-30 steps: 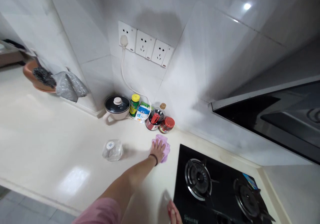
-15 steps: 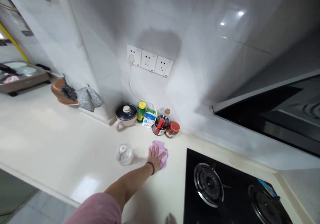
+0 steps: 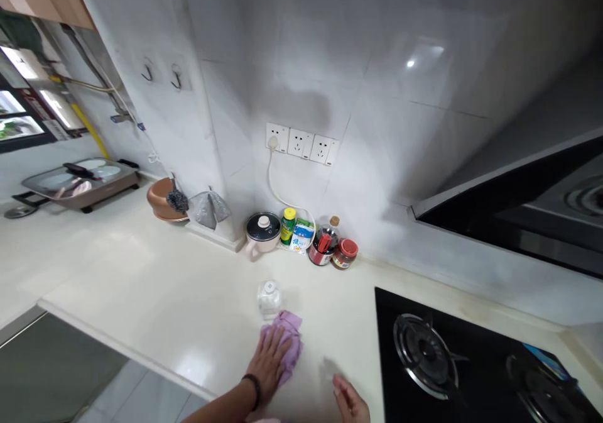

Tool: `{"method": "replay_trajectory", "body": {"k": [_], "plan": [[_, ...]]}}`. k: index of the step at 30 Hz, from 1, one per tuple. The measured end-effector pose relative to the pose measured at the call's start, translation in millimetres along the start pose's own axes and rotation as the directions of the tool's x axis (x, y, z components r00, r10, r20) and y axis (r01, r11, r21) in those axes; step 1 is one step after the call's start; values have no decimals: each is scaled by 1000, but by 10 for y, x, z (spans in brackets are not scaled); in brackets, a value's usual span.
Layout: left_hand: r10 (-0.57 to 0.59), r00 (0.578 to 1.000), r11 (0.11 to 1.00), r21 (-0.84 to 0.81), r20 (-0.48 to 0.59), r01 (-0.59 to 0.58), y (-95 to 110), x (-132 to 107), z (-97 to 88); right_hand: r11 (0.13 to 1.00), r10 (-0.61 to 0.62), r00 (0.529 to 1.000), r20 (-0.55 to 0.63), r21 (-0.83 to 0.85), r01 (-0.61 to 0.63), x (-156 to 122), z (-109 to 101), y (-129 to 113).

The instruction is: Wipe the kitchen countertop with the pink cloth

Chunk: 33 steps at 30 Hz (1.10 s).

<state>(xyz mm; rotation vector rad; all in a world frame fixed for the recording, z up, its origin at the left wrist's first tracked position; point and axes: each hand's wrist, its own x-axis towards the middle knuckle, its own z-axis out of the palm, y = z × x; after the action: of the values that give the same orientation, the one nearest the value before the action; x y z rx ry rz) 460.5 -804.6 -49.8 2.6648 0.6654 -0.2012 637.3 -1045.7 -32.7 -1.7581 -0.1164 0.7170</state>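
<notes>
My left hand [image 3: 271, 360], with a dark beaded bracelet at the wrist, lies flat on a crumpled pink-purple cloth [image 3: 293, 341] on the pale counter. Its fingers are stretched out over the cloth, pressing it down. Just beyond the cloth stands a small clear jar [image 3: 269, 299] with a round light label on top. At the bottom edge, partly cut off by the frame, my right hand [image 3: 349, 401] is loosely curled with a gap between its fingertips. I see nothing in it, and it is apart from the cloth.
Along the wall stand a lidded small pot [image 3: 262, 231], a green bottle [image 3: 287, 226], a white-blue packet [image 3: 302, 237], a dark bottle [image 3: 322, 253] and a red-lidded jar [image 3: 345, 253]. A black gas stove [image 3: 391, 347] lies right. A brown pot [image 3: 162, 198] and an electric pan [image 3: 89, 187] are left.
My left hand has slid the cloth nearer to me, to the front of the clear jar. My right hand has come further into view at the bottom. The view has shifted.
</notes>
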Motion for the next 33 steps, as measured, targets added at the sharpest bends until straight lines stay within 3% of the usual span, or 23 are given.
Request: {"method": "replay_trajectory", "body": {"k": [4, 8, 11, 14, 16, 18, 20, 21, 23, 25, 27, 29, 31, 33], "plan": [[-242, 955, 966, 53, -170, 254, -636, -312, -187, 999, 32, 999, 12, -2, -32, -46, -86, 83], [-529, 811, 829, 51, -250, 556, -1117, -441, -399, 999, 36, 999, -10, 7, -36, -199, -217, 276], [-651, 716, 739, 4, -251, 674, -1213, -410, -483, 1000, 21, 998, -62, 14, -20, -384, -283, 399], [-719, 667, 685, -38, -195, 727, -997, -321, -396, 1000, 12, 995, -101, 13, -11, -600, -273, 443], [-687, 713, 722, -21, -140, 691, -702, -255, -261, 1000, -3, 992, -125, 13, 5, -727, -226, 433], [-578, 815, 815, 19, -51, 579, -339, -180, -134, 999, -33, 990, -134, 4, 34, -805, -170, 414], [-388, 917, 921, 26, 94, 388, 35, -76, -78, 997, -81, 989, -121, -29, 78, -825, -133, 403], [-265, 948, 963, -6, 174, 271, 209, -10, -85, 993, -108, 988, -111, -59, 102, -817, -127, 402], [-3, 965, 988, -148, 261, 44, 494, 145, -162, 978, -171, 980, -99, -141, 156, -781, -140, 402], [178, 971, 936, -331, 160, -118, 654, 289, -286, 945, -256, 961, -102, -237, 227, -734, -155, 383], [206, 977, 864, -459, -53, -208, 655, 367, -404, 887, -357, 931, -77, -340, 312, -679, -125, 319], [138, 969, 827, -515, -204, -227, 505, 344, -481, 795, -437, 899, 27, -455, 400, -605, -7, 199], [26, 958, 831, -526, -285, -179, 242, 231, -509, 674, -441, 875, 202, -568, 471, -505, 201, 39], [-104, 929, 849, -519, -356, -104, -84, 70, -495, 547, -363, 852, 378, -654, 523, -385, 444, -117]]}}
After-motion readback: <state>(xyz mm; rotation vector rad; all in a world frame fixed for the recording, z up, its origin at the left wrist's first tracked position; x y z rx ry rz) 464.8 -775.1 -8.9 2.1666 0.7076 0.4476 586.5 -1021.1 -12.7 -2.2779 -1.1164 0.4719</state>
